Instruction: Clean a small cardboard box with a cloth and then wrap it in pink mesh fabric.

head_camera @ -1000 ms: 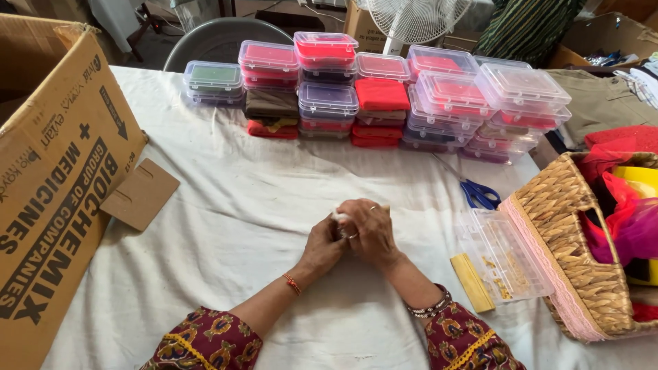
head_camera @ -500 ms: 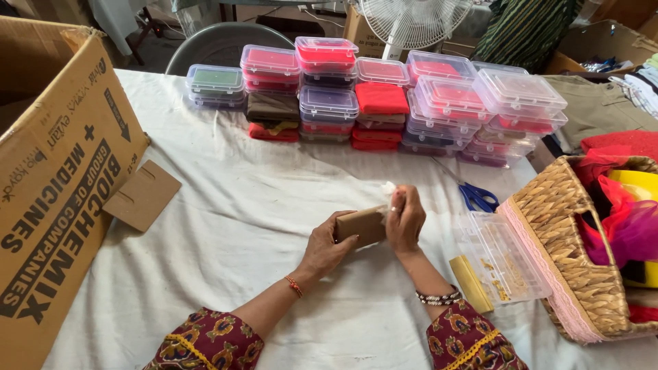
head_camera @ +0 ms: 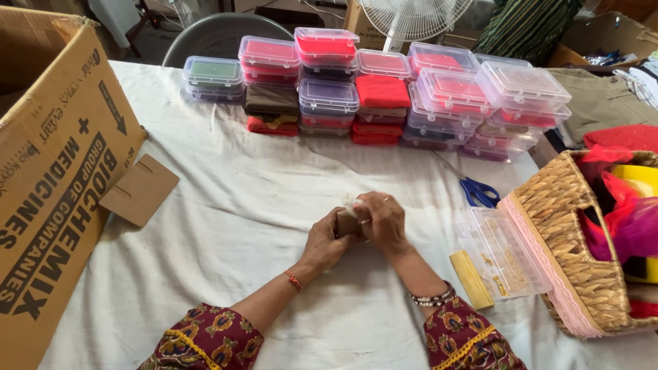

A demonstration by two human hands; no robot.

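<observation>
Between both hands [head_camera: 356, 229], brown piece [head_camera: 345, 223] mostly hidden

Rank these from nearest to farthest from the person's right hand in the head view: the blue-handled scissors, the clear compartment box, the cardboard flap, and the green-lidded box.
From the right hand:
1. Clear compartment box, just to its right.
2. Blue-handled scissors, right and slightly farther back.
3. Cardboard flap, far left by the carton.
4. Green-lidded box, back left corner of the stacks.
</observation>
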